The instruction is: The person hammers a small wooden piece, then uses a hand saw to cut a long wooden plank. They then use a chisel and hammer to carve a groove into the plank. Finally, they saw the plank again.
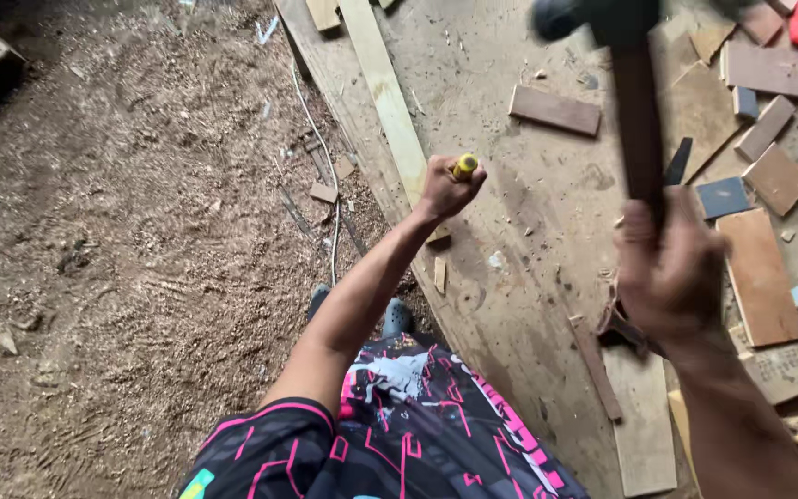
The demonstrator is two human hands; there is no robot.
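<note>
- Dirt floor [121, 277], strewn with sawdust and wood chips, filling the left half of the view.
- Large worn wooden sheet [510, 277] lying flat on the ground, running from top centre down to the lower right, dusty and scuffed.
- Long pale plank [389, 102] resting lengthwise on the sheet's left part, reaching from the top edge down to just under the left fist.
- Black garment with pink line pattern [399, 434] at bottom centre, a dark shoe toe [397, 317] peeking out just above it.
- Scatter of offcuts on the right: a brown rectangular board [757, 277], a short reddish-brown block [554, 110] farther up, a small blue-grey square piece [722, 197] between them (all lying flat, apart from one another).
- Hammer [634, 111], dark wooden handle upright in the frame, head blurred at the top edge, raised well above the sheet.
- Right hand [671, 268], fingers curled tight around the lower end of the hammer handle (motion-blurred).
- Left hand [447, 189], arm stretched forward, fingers wrapped in a fist around a chisel.
- Chisel [464, 166], only its yellow butt end visible above the fist, held upright over the plank's lower end; tip hidden by the hand.
- Thin pale cord [329, 185] trailing across the dirt beside the sheet's left edge.
</note>
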